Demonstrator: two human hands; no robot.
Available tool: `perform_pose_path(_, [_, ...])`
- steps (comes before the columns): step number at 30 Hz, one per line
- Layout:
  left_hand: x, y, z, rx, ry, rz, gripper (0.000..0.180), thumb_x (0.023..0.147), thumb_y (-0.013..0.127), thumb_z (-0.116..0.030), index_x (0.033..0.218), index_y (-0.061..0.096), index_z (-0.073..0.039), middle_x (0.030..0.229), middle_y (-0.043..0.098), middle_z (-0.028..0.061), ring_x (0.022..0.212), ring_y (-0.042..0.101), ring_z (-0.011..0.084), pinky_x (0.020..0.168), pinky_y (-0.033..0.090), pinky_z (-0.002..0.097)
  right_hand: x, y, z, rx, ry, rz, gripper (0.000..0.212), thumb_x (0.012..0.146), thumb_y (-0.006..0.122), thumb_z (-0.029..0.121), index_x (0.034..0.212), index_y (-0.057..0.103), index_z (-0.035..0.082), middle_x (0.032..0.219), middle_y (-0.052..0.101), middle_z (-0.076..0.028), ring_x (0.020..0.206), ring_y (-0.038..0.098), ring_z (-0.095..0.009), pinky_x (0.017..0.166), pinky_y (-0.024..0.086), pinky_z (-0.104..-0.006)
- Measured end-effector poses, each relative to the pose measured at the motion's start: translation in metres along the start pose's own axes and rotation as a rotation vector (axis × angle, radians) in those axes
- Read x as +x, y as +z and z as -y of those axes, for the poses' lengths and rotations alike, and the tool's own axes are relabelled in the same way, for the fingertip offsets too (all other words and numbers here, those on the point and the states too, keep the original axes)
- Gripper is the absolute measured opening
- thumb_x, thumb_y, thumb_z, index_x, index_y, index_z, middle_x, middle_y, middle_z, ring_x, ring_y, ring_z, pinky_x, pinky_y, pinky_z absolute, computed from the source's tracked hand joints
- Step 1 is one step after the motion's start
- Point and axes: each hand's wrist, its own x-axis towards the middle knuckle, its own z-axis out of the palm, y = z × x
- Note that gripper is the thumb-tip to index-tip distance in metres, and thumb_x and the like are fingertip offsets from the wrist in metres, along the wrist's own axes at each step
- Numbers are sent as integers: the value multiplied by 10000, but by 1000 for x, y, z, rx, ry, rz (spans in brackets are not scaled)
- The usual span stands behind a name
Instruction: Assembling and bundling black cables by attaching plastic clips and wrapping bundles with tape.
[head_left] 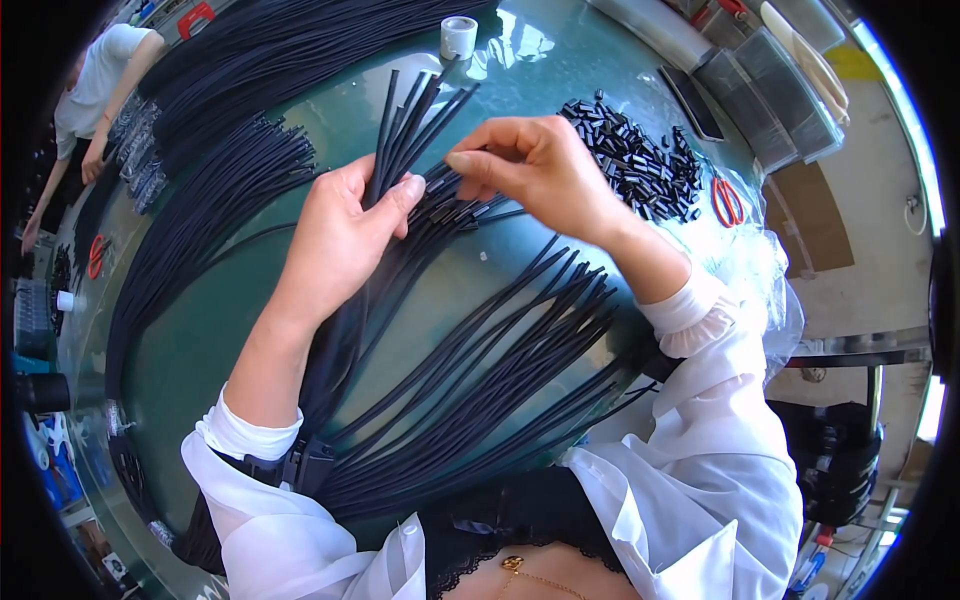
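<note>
Left hand (345, 225): closed round black cables (404, 132), tips upward, over the table (245, 305). Right hand (545, 180): fingers bent beside them, exact hold unclear. Around: red-handled scissors (96, 257); white roll (459, 38); black tube pile (635, 160); second scissors (728, 201).

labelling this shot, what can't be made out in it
Head view: what the right hand pinches, if anything; its bent fingers cover it.
Head view: part of the thin black flexible cables in the left hand, behind that hand.
Head view: the long black cable bundle's full length, cut off by the upper edge.
Head view: whether the small glossy black pieces are hollow; too small.
</note>
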Motion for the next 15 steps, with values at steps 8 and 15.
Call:
perform_pose_path(8, [4,-3,0,-284,-16,-74,208,907,577,-235,931,600,-30,608,498,-27,486,393,25,452,312,175,43,-91,-62,-1106,68,-197,180,811,661,205,930,663,71,841,668,-98,762,640,-206,696,500,-326])
perform_pose_path(15, [1,-6,-4,-399,-113,-80,184,874,629,-216,920,596,-41,592,450,-62,478,348,1,425,255,161,54,-86,-64,-811,88,-101,196,831,653,195,975,642,62,897,668,-90,802,654,-192,693,524,-326])
